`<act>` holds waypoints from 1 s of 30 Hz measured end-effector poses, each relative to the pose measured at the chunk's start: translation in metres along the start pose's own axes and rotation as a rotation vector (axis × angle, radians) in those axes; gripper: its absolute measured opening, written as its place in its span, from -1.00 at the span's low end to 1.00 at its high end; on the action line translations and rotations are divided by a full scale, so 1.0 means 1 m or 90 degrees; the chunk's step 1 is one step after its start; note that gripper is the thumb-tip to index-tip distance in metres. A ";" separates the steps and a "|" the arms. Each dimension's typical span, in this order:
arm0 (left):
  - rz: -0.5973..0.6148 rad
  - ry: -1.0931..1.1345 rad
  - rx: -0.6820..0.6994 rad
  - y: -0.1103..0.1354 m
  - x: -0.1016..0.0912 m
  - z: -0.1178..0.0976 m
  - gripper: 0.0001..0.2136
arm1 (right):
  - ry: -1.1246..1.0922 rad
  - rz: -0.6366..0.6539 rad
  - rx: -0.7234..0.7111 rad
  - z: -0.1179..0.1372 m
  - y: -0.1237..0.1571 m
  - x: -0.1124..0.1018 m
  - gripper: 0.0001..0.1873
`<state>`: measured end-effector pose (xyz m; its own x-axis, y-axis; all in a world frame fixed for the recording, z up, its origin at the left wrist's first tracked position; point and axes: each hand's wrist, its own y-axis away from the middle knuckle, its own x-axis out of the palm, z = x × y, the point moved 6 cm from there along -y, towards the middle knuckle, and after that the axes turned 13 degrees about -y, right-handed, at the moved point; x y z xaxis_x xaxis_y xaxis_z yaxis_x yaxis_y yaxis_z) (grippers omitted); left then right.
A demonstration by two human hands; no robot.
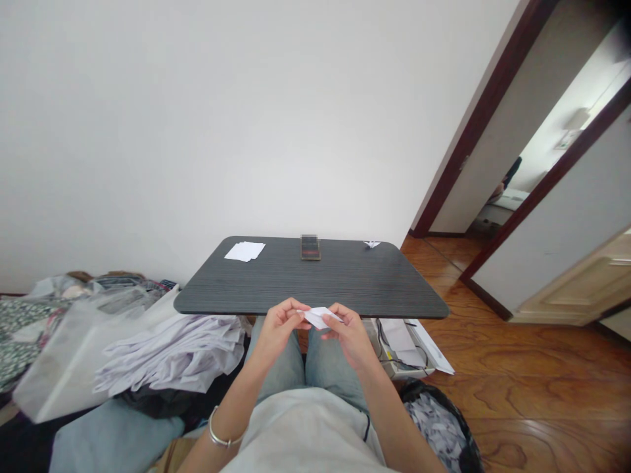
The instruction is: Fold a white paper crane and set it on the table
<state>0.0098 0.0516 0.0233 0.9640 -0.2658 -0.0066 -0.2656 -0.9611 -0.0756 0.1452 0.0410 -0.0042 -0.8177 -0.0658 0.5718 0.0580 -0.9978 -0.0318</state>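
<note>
A small folded piece of white paper (319,316) is held between both hands, just over the near edge of the dark table (276,284). My left hand (283,322) pinches its left corner between thumb and fingers. On the other side, my right hand (349,330) grips the right part, thumb on top and fingers partly hidden beneath. At the table's far left lies a small stack of white paper sheets (245,251). A folded paper crane-like figure (372,244) stands at the far right corner.
A dark phone-like device (310,247) stands at the table's back edge by the wall. Piled clothes (172,355) lie to the left. Below right are a box with cables (401,345) and a black bag of paper scraps (438,424). A doorway opens at the right.
</note>
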 end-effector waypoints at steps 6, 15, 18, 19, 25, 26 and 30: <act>-0.002 0.011 0.001 0.001 0.000 0.000 -0.83 | -0.010 0.006 -0.001 0.000 0.000 0.001 -0.74; -0.014 0.012 0.016 -0.001 -0.002 0.003 -0.83 | -0.013 0.004 -0.001 0.000 0.000 0.001 -0.74; -0.014 0.002 0.020 -0.002 -0.002 0.003 -0.83 | -0.007 0.001 0.002 0.001 0.000 0.002 -0.73; -0.010 -0.003 0.023 -0.002 -0.002 0.003 -0.83 | -0.005 0.001 0.005 0.001 0.001 0.002 -0.73; -0.010 -0.040 0.035 -0.002 -0.003 0.003 -0.85 | -0.001 0.005 0.030 -0.001 0.001 0.004 -0.73; -0.015 -0.046 0.037 -0.002 -0.003 0.002 -0.85 | 0.000 0.003 0.035 -0.002 0.001 0.004 -0.73; -0.035 -0.058 0.047 -0.001 -0.002 -0.002 -0.89 | 0.012 -0.013 0.050 -0.005 0.000 0.002 -0.70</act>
<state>0.0082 0.0534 0.0250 0.9752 -0.2015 -0.0911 -0.2135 -0.9652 -0.1510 0.1410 0.0409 -0.0069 -0.8298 -0.0463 0.5561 0.0853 -0.9954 0.0443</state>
